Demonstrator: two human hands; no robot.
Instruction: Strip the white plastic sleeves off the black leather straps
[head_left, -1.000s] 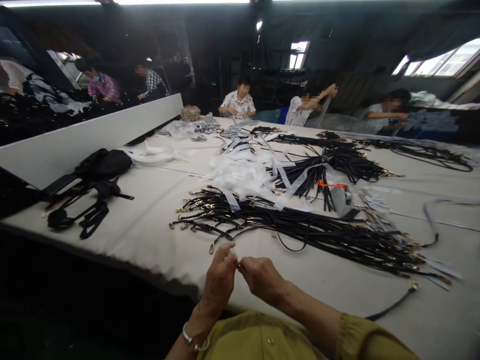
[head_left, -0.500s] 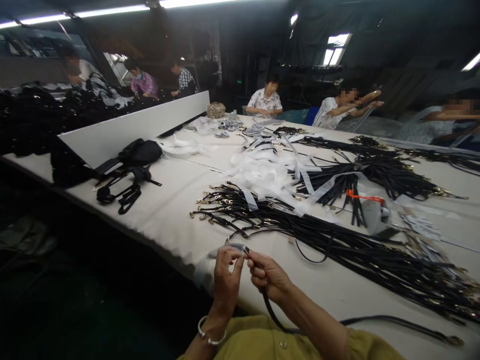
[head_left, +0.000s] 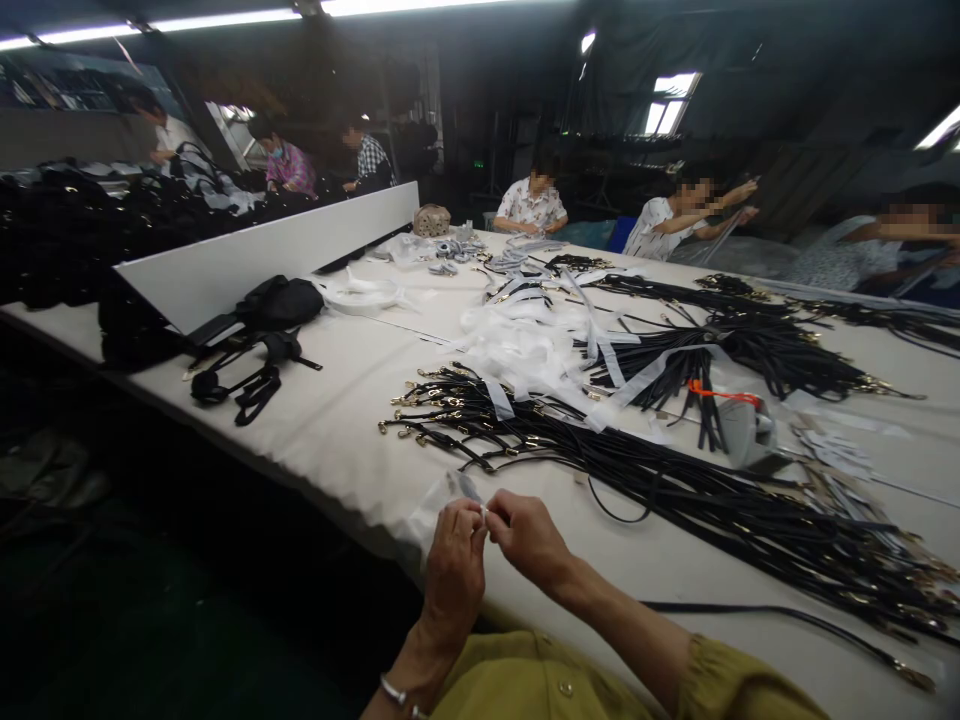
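- The left hand (head_left: 454,560) and right hand (head_left: 531,540) are meeting at the fingertips, both pinching a small whitish piece (head_left: 484,513) over the near side of the pale, cloth-covered counter (head_left: 330,400).
- A crumpled translucent plastic sheet (head_left: 429,508) is lying just beyond the left hand.
- A long, flat black strap with a gold metal end (head_left: 720,607) is stretching along the near right.
- Gold-clasped black straps (head_left: 675,490) are lying heaped farther off.

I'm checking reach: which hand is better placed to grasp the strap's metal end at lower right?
Probably the right hand: nearer the metal end, with its forearm between that and the left hand. Both look occupied, though.
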